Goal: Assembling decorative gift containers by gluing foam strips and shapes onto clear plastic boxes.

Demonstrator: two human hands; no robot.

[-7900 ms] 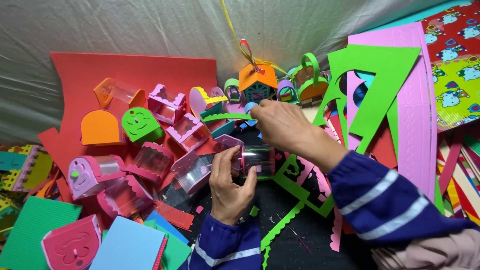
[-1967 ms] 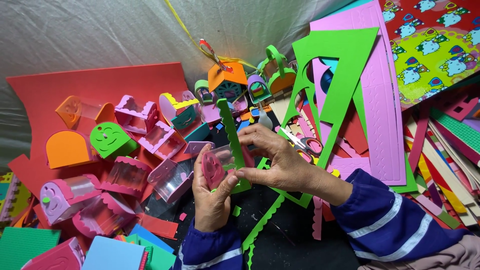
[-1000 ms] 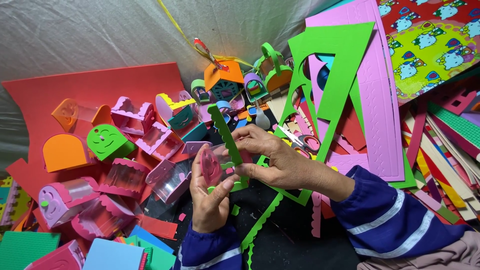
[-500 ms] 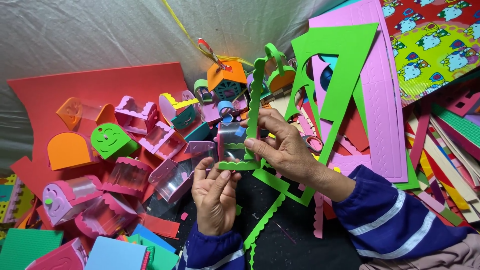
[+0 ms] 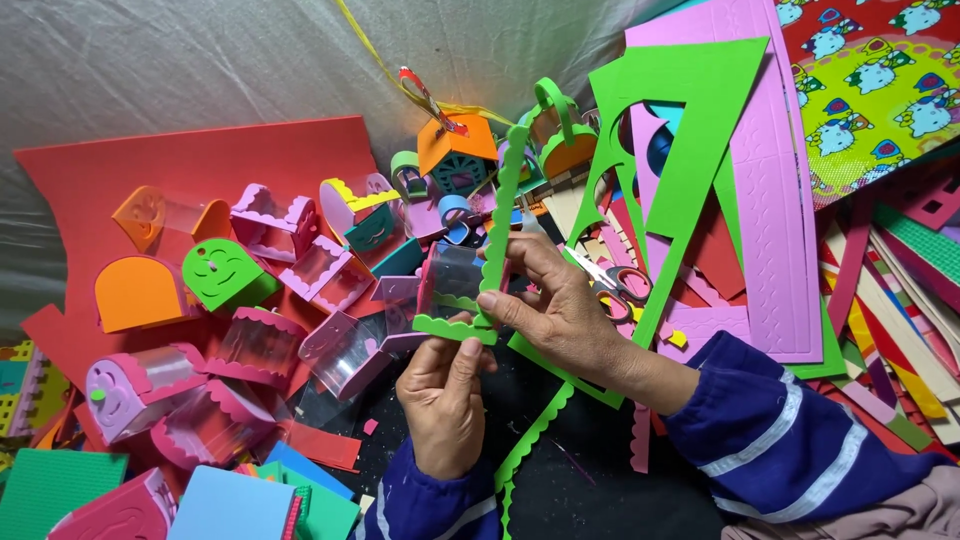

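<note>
The left hand [image 5: 445, 395] and the right hand [image 5: 560, 305] pinch a wavy green strip [image 5: 495, 235] bent round a clear plastic piece [image 5: 452, 275] in the middle, with finished little boxes [image 5: 250, 345] at nine o'clock, so the edging looks only half on.

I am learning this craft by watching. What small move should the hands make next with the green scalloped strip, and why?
Probably the right hand should press the green scalloped strip down along the clear plastic piece that the left hand steadies: its lower end already wraps the bottom edge, while the upper part stands free.
</note>
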